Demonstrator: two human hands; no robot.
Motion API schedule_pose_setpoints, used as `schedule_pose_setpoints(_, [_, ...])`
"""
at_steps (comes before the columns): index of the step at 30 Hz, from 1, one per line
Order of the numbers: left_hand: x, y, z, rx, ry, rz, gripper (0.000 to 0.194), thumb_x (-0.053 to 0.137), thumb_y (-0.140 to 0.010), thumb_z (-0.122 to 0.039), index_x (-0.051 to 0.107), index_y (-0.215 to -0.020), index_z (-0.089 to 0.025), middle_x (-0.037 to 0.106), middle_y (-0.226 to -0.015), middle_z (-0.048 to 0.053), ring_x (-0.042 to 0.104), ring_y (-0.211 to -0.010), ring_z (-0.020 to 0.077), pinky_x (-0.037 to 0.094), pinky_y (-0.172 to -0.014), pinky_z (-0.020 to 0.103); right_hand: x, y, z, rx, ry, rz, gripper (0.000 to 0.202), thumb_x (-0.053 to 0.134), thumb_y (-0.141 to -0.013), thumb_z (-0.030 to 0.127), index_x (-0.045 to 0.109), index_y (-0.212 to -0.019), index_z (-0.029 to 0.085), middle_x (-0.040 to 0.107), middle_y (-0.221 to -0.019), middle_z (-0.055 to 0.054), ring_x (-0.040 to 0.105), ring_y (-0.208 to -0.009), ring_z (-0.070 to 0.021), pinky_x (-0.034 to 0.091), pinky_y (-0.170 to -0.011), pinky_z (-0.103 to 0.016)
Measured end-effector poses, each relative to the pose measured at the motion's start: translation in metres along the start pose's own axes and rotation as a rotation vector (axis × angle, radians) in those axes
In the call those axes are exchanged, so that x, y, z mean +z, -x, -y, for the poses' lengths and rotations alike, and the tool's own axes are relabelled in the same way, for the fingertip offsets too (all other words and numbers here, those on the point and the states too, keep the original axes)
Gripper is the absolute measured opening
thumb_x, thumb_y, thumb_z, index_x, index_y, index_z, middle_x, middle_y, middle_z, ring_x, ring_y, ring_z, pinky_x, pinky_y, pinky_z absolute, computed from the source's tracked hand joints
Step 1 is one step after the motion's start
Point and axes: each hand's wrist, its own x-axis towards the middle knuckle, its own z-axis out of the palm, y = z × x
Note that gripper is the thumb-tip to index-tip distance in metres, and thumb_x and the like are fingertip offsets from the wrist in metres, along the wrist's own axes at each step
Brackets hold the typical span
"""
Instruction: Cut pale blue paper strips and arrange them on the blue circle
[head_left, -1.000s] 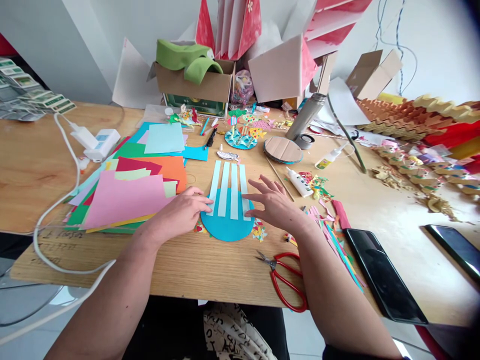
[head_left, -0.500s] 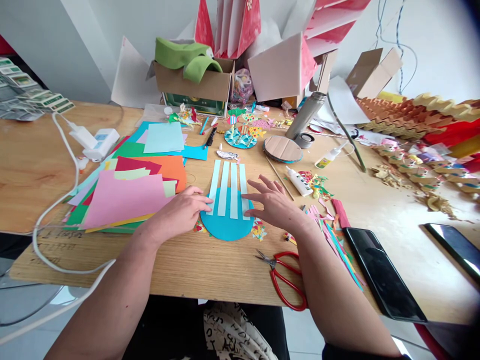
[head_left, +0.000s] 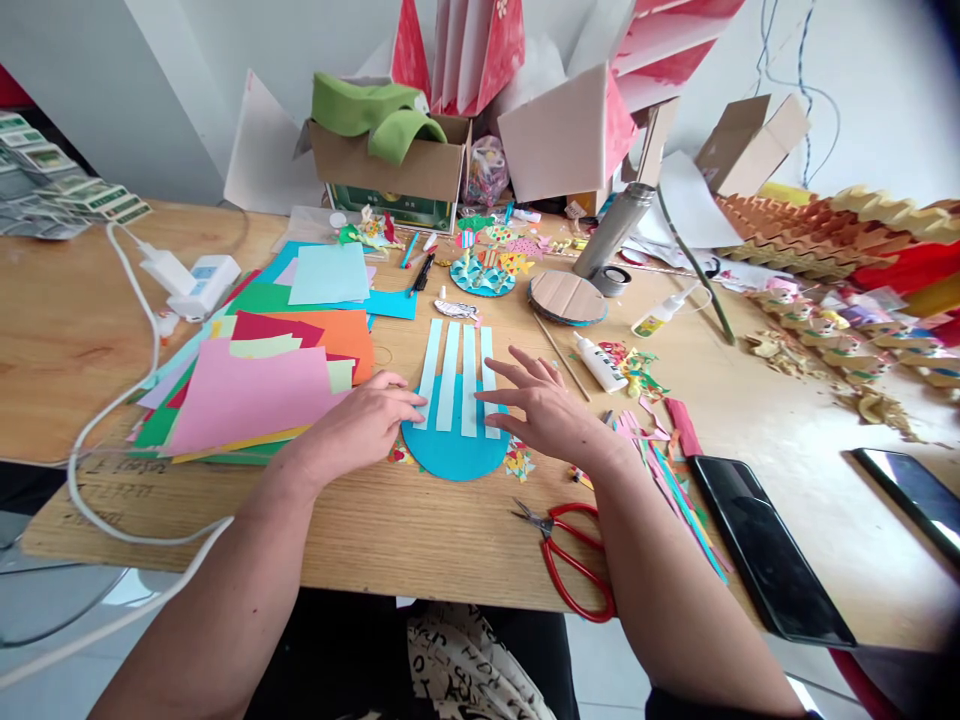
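A round blue disc lies flat on the table in front of me. Several pale blue paper strips run side by side over its upper half and stick out past its far edge. My left hand rests at the disc's left side, its fingertips on the lower end of the leftmost strip. Over the right side is my right hand, fingers spread, with fingertips at the rightmost strip. Neither hand holds anything. Red-handled scissors lie near the table's front edge, beside my right forearm.
Stacked coloured paper lies at left, near a white cable. A white glue bottle, cardboard disc and steel flask stand or lie behind my right hand. Paper scraps and a black phone are at right.
My right hand's fingers have shifted slightly left and up along the right-hand strips. My left hand and the disc have stayed put.
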Motion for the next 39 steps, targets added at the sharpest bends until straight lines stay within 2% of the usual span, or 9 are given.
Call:
schedule_pose_setpoints(7, [0.000, 0.000, 0.001, 0.006, -0.032, 0.024, 0.044, 0.042, -0.082, 0.001, 0.075, -0.102, -0.020, 0.070, -0.120, 0.002, 0.049, -0.118, 0.0240, 0.049, -0.099, 0.041, 0.000, 0.000, 0.007, -0.052, -0.020, 0.066, 0.026, 0.061, -0.091, 0.031, 0.072, -0.115, 0.035, 0.045, -0.149, -0.005, 0.022, -0.144, -0.0393, 0.025, -0.109, -0.067])
schedule_pose_setpoints(15, [0.000, 0.000, -0.001, -0.010, -0.020, 0.030, 0.044, 0.043, -0.081, 0.001, 0.075, -0.102, -0.021, 0.069, -0.121, 0.001, 0.049, -0.119, 0.0229, 0.048, -0.099, 0.041, 0.001, -0.001, 0.006, -0.040, -0.012, 0.072, 0.026, 0.061, -0.091, 0.032, 0.072, -0.114, 0.035, 0.046, -0.148, -0.004, 0.022, -0.143, -0.0399, 0.026, -0.108, -0.068])
schedule_pose_setpoints(20, [-0.001, -0.001, -0.002, -0.018, -0.017, 0.032, 0.046, 0.043, -0.080, 0.002, 0.075, -0.103, -0.021, 0.069, -0.121, 0.001, 0.049, -0.118, 0.0221, 0.048, -0.099, 0.039, 0.001, -0.001, 0.008, -0.069, -0.025, 0.032, 0.027, 0.059, -0.092, 0.029, 0.072, -0.115, 0.033, 0.046, -0.148, -0.007, 0.025, -0.143, -0.0393, 0.028, -0.108, -0.066])
schedule_pose_setpoints(23, [-0.001, 0.000, -0.002, -0.006, -0.023, 0.030, 0.046, 0.043, -0.080, 0.003, 0.075, -0.102, -0.021, 0.070, -0.120, 0.001, 0.049, -0.119, 0.0221, 0.048, -0.099, 0.039, 0.005, -0.003, 0.013, -0.109, -0.030, -0.002, 0.034, 0.054, -0.093, 0.017, 0.070, -0.119, 0.034, 0.046, -0.148, -0.007, 0.027, -0.142, -0.0384, 0.029, -0.107, -0.066])
schedule_pose_setpoints(27, [0.000, 0.000, -0.001, 0.007, -0.031, 0.024, 0.044, 0.043, -0.082, 0.001, 0.075, -0.101, -0.022, 0.070, -0.120, 0.001, 0.049, -0.119, 0.0226, 0.049, -0.098, 0.038, 0.015, -0.006, 0.018, -0.174, -0.020, 0.006, 0.057, 0.052, -0.085, -0.001, 0.064, -0.127, 0.036, 0.041, -0.151, -0.006, 0.025, -0.143, -0.0391, 0.030, -0.107, -0.066])
schedule_pose_setpoints(30, [0.002, 0.000, 0.001, 0.016, -0.039, 0.018, 0.043, 0.043, -0.083, -0.001, 0.075, -0.102, -0.022, 0.070, -0.120, 0.002, 0.048, -0.119, 0.0229, 0.048, -0.097, 0.039, 0.019, -0.007, 0.019, -0.191, -0.007, 0.026, 0.062, 0.051, -0.083, -0.003, 0.062, -0.128, 0.038, 0.042, -0.151, -0.007, 0.023, -0.143, -0.0401, 0.030, -0.106, -0.067])
schedule_pose_setpoints(39, [0.002, 0.000, 0.001, 0.018, -0.040, 0.015, 0.042, 0.044, -0.083, -0.001, 0.075, -0.101, -0.022, 0.070, -0.119, 0.002, 0.048, -0.119, 0.0228, 0.048, -0.096, 0.038, 0.020, -0.007, 0.019, -0.187, -0.004, 0.058, 0.060, 0.051, -0.084, -0.001, 0.062, -0.129, 0.037, 0.042, -0.151, -0.008, 0.023, -0.143, -0.0409, 0.028, -0.106, -0.068])
